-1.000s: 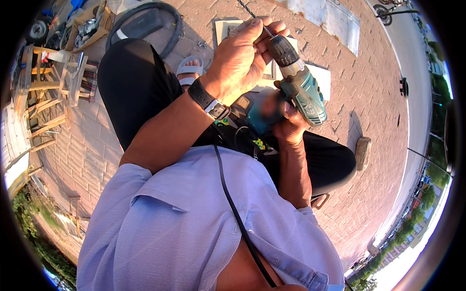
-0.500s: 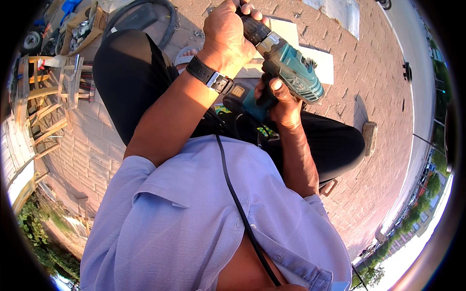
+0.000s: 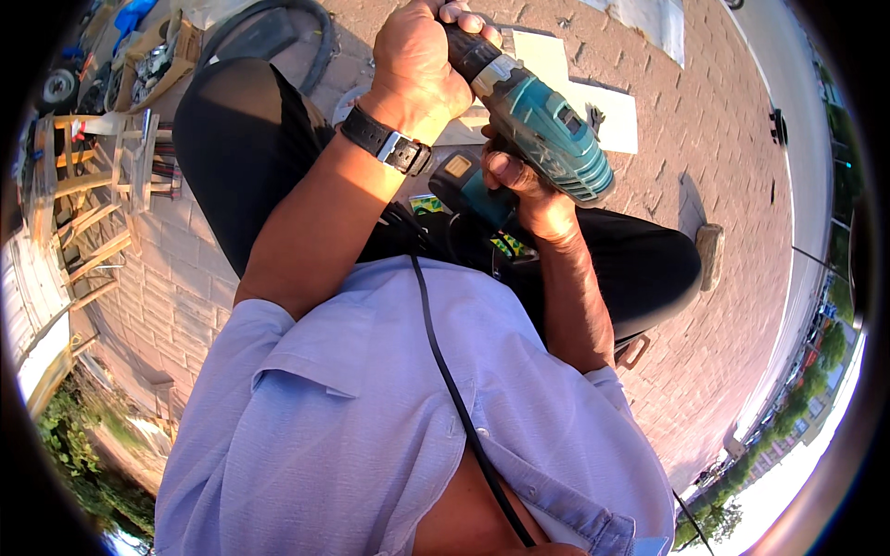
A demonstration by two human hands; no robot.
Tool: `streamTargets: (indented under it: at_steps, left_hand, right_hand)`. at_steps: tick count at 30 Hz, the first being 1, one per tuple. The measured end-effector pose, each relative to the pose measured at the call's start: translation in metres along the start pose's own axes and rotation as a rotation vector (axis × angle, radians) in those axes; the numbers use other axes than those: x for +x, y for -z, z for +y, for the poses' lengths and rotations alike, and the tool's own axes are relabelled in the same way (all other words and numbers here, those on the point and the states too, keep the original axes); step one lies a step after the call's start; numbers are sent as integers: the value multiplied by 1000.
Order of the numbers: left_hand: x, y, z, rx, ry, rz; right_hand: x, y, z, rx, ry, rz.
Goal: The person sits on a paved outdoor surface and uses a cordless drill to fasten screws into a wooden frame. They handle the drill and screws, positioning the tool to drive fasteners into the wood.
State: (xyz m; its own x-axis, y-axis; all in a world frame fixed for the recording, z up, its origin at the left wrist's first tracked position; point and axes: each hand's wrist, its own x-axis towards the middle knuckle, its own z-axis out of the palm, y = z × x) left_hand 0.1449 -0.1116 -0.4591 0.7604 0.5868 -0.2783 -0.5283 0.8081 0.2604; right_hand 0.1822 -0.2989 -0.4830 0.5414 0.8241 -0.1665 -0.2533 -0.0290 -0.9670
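A teal and black cordless drill [image 3: 547, 125] lies tilted across my lap, its front end toward the upper left. My left hand [image 3: 422, 65], a black-strapped watch [image 3: 385, 139] on its wrist, is wrapped round the black chuck [image 3: 471, 48]. The drill's handle sits in the grip of my right hand [image 3: 538, 190], thumb along its side. Below the handle, the battery base [image 3: 459, 179] rests near my thighs. Whether a bit is in the chuck is hidden by my left fingers.
Pale flat sheets [image 3: 607, 111] lie on the brick paving beyond the drill. At the upper left are a cardboard box [image 3: 158, 65] of metal parts and a black hose [image 3: 326, 42]. Wooden frames [image 3: 88, 185] stand left. A brick-like block [image 3: 710, 255] is beside my right knee.
The drill and both hands have shifted slightly left. The drill has rolled, so more of its teal top shows. Both hands keep their hold.
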Motion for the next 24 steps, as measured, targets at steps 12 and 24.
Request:
streamTargets:
  at_steps: [12,24]
  left_hand:
    - [-4,0,5,-23,22,-55]
    - [-14,-15,2,-3,-27,-29]
  right_hand:
    - [-6,-5,5,51,-1,53]
    - [-5,-2,5,61,18,24]
